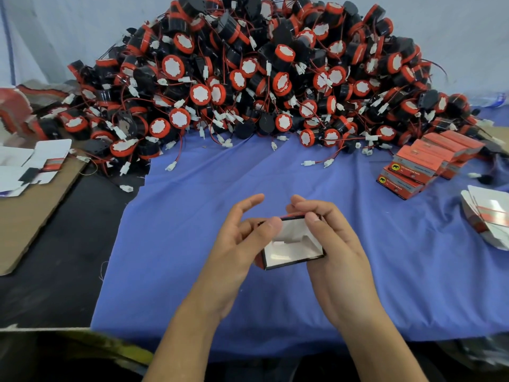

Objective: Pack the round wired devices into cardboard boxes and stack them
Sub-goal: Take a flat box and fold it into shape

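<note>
A small cardboard box [292, 248], red and black outside and white inside, is held open-side up above the blue cloth [192, 216]. My left hand [239, 244] grips its left side with the thumb on the top edge. My right hand [330, 241] holds its right side, thumb and fingers curled over the far rim. No device shows inside the box. A huge pile of round black-and-red wired devices [248, 78] with white connectors fills the back of the table. Several closed red boxes [424, 164] are stacked at the right.
Flat unfolded box blanks [487, 216] lie at the far right, and more blanks [30, 164] rest on brown cardboard [24, 216] at the left. Loose connectors and wires trail onto the cloth near the pile's front edge.
</note>
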`<state>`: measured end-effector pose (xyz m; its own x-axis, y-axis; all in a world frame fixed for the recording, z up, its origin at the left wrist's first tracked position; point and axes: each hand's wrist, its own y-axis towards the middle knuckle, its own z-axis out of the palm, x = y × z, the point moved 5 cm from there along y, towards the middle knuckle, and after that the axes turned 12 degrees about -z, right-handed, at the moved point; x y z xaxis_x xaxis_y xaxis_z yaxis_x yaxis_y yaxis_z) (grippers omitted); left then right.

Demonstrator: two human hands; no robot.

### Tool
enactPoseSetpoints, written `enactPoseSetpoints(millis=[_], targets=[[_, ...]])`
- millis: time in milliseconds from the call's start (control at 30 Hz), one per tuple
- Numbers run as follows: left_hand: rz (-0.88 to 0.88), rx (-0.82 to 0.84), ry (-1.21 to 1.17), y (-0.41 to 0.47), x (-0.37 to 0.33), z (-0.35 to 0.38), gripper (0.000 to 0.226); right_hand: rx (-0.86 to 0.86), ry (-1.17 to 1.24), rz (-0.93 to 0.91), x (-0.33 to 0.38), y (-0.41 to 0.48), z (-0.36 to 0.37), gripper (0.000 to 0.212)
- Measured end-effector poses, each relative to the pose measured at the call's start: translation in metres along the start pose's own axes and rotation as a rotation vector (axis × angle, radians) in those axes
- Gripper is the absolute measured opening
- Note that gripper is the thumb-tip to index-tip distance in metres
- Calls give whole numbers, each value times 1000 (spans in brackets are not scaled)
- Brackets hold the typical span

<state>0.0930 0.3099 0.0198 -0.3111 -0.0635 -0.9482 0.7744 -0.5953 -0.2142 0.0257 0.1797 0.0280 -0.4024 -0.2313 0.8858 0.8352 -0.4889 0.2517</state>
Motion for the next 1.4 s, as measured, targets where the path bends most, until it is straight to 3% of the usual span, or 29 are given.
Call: enactPoseSetpoints(millis=[267,467,600,833,1000,1267,1400], targets=[[-91,223,-126,-3,1,-9,65,171,-246,33,0,1,-3,41],[-150,328,-106,-6,9,-8,77,223,-249,60,1,1,-6,58],[-152,374,-65,-6,13,-10,79,235,-300,31,4,4,-9,48],[-136,315,198,-7,10,-7,64,238,-211,60,4,3,-18,60],[-141,366,285,-11,9,0,76,225,-236,38,-1,1,-19,61],[-80,363,489,-11,5,5,77,231,-241,-46,-2,0,-19,50],[-92,402,423,-15,3,7,83,219,-215,-54,-2,-1,-19,50]])
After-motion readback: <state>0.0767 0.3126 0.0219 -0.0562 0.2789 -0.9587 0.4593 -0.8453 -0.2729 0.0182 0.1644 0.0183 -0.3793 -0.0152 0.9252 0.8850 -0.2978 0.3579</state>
